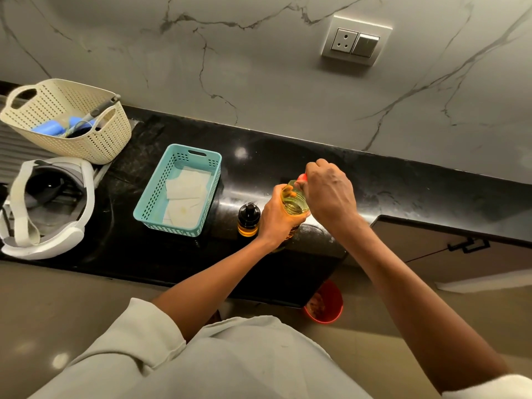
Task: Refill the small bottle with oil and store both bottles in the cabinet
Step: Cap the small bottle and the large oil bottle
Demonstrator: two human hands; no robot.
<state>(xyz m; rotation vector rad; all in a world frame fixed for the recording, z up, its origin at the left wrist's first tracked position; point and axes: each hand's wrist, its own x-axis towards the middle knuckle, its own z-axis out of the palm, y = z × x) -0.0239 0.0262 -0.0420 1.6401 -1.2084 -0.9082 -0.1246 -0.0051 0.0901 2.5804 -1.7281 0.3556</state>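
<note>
Left hand [275, 218] holds the big oil bottle [294, 201] — right hand [331, 194] grips its red cap [302, 177]. Small bottle [249, 220] has oil.

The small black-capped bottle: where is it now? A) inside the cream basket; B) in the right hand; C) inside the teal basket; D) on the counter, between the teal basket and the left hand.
D: the small bottle stands upright on the black counter, right of the teal basket and beside the left hand.
</note>
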